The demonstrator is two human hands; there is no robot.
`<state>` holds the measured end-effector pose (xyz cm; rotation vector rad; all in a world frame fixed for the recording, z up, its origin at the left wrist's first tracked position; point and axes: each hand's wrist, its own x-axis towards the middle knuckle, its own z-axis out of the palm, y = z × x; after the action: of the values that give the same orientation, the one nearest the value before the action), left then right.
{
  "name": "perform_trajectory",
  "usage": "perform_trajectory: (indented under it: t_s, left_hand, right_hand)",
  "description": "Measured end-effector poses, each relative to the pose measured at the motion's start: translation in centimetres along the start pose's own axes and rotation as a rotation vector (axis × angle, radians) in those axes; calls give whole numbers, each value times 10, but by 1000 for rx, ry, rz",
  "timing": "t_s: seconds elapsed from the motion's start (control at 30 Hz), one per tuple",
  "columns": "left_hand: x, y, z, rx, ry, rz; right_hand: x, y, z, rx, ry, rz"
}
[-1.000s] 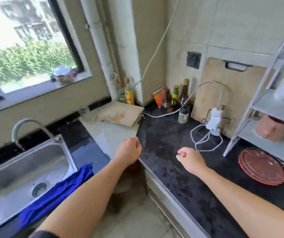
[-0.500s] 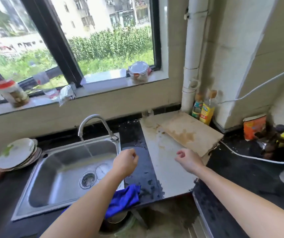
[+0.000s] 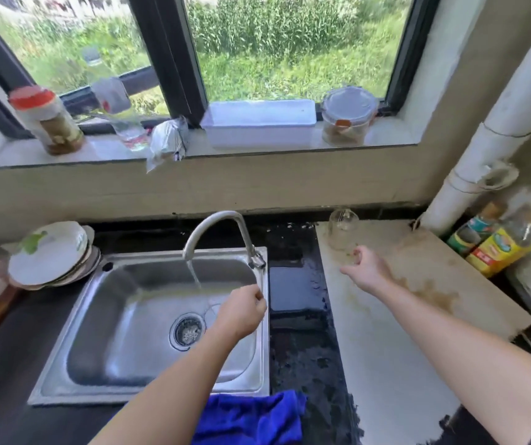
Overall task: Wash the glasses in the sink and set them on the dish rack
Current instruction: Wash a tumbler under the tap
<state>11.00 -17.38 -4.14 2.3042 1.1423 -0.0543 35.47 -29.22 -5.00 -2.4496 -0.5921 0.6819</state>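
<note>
The sink (image 3: 122, 316) at lower left is made of brushed stainless steel, smooth and dully shining. Brighter polished metal is seen in the faucet (image 3: 212, 220). The blue cloth (image 3: 251, 419) at the bottom edge is soft and napped. The dark stone counter (image 3: 299, 348) is speckled and glossy with wet. The pale slab (image 3: 386, 348) to its right is matt and stained brown. The glass (image 3: 342, 232) is clear.

Water (image 3: 194, 275) runs from the tap (image 3: 216, 226) into the steel sink (image 3: 129, 316). The left hand (image 3: 241, 311) hovers over the basin's right side, fingers curled, holding nothing. The right hand (image 3: 367, 268) reaches over the pale board (image 3: 386, 332), its fingers at the foot of a clear glass (image 3: 342, 228); any grip is unclear.
</note>
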Motion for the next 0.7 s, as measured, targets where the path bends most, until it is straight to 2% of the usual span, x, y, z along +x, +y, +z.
perform_trajectory:
  t_s: [0.17, 0.4, 0.57, 0.7]
  left_hand:
    - [21, -19, 7, -21, -82, -52]
    - [34, -46, 21, -89, -85, -186]
    - [33, -51, 32, -88, -87, -280]
    - [29, -44, 35, -123, -63, -309]
  right_hand:
    - [52, -16, 9, -6, 78, 97]
    - [119, -35, 26, 26, 124, 152]
    - [134, -34, 27, 23, 177, 100]
    - [117, -36, 16, 146, 83, 32]
